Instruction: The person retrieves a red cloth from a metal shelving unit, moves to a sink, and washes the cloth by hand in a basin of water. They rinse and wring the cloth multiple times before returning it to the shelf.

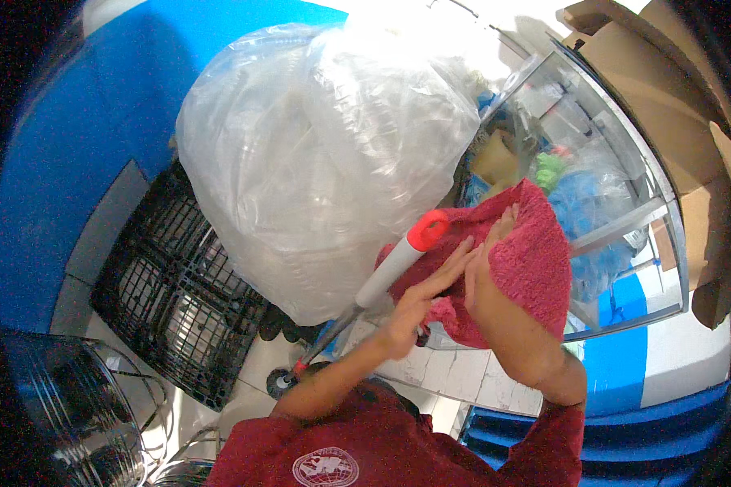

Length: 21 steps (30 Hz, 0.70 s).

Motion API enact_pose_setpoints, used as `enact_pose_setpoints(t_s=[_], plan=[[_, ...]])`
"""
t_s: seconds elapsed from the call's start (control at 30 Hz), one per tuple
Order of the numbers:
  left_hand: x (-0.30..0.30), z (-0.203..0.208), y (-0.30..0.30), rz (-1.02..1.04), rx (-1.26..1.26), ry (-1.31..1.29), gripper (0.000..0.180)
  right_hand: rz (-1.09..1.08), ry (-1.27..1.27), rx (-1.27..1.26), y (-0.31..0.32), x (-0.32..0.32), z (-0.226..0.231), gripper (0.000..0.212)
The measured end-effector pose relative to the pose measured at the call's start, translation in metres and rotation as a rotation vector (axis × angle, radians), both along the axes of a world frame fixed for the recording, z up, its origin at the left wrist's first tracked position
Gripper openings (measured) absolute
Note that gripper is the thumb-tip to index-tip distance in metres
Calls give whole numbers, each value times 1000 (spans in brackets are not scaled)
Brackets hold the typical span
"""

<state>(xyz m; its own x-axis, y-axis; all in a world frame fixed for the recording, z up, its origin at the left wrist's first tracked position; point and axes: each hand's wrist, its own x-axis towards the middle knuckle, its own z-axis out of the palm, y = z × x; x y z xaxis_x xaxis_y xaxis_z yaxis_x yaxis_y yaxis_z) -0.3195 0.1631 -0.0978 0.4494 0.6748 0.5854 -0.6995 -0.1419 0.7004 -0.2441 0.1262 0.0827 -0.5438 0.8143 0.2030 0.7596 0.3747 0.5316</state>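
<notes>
A red terry towel [532, 268] is bunched up in front of me, its folds spreading under and around both hands. My left hand [418, 312] lies against the towel's left part, fingers stretched out toward my other wrist. Just right of it, my right hand [483, 268] rests on the towel with its fingers straight and pointing away. The palms' undersides are hidden. Beside my left hand slants a pole with a white grip and red end [402, 256]. It overlaps the towel's left edge, and its lower end runs down behind my left forearm.
A large clear plastic bag [300, 178] bulges ahead. Black plastic crates [183, 292] stand at left, near shiny metal pots [69, 406]. A glass case [625, 227] with bagged items is at right, beside cardboard boxes [666, 105]. Blue slatted plastic [609, 442] sits lower right.
</notes>
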Motion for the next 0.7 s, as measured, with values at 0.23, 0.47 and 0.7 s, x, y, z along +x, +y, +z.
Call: enact_pose_setpoints(t_s=[0.23, 0.47, 0.7], plan=[[10, 28, 8, -103, -179, -68, 63, 13, 43, -28, -5, 3, -7, 41], [9, 38, 9, 10, -67, 79, 50, 253, 152, -139, -25, 17, -11, 41], [69, 35, 43, 390, 290, 280, 54, 391, 383, -126, -58, 60, -28, 37]])
